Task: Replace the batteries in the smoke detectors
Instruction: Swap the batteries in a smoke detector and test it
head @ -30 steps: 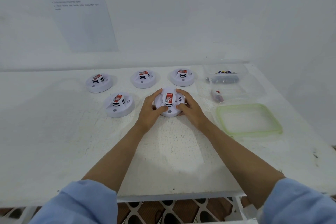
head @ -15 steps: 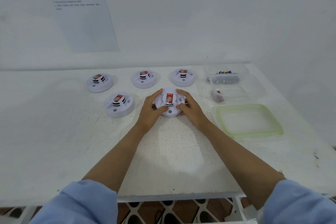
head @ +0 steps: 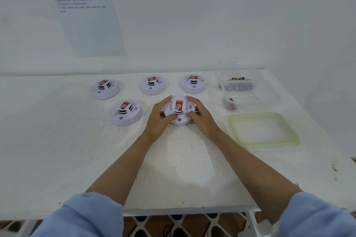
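left hand (head: 158,121) + right hand (head: 202,119): both gripping round white plastic smoke detector (head: 179,110) | scuffed white table (head: 57,140)

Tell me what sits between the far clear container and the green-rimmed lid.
Another clear container, holding a few small items in its left corner, seen in the head view.
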Demonstrator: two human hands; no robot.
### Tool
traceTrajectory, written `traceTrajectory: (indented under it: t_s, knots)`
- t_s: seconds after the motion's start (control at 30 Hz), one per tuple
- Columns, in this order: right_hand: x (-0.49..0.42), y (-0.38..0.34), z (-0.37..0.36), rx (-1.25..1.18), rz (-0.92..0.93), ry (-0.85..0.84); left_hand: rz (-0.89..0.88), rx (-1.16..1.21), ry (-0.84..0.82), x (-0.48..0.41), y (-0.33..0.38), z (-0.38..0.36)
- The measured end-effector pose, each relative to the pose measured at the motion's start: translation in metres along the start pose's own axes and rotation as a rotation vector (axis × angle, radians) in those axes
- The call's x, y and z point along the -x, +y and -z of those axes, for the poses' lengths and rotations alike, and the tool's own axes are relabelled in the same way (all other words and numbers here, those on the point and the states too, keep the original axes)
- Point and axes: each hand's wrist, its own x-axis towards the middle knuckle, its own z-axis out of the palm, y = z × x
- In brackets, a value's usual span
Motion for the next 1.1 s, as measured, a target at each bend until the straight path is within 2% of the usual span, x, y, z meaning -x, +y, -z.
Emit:
traceTrajectory:
  t_s: [0.53, 0.97, 1.1]
  knots:
    - [0.0028, -0.0001, -0.0006, 0.019, 0.019, 0.015, 0.014, -0.004, 0.002, -0.0027, -0.0072, 0.0014]
    - [0.0006, 0.0019, -0.0046, 0.107, 0.018, 0.118, 0.012, 0.043, 0.01, -0.0042, -0.0052, 0.0003]
    - [0.0011, -0.0016, -0.0061, 0.184, 0.031, 0.123, 0.015, -0.016, -0.002, -0.0056, -0.0094, -0.0004]
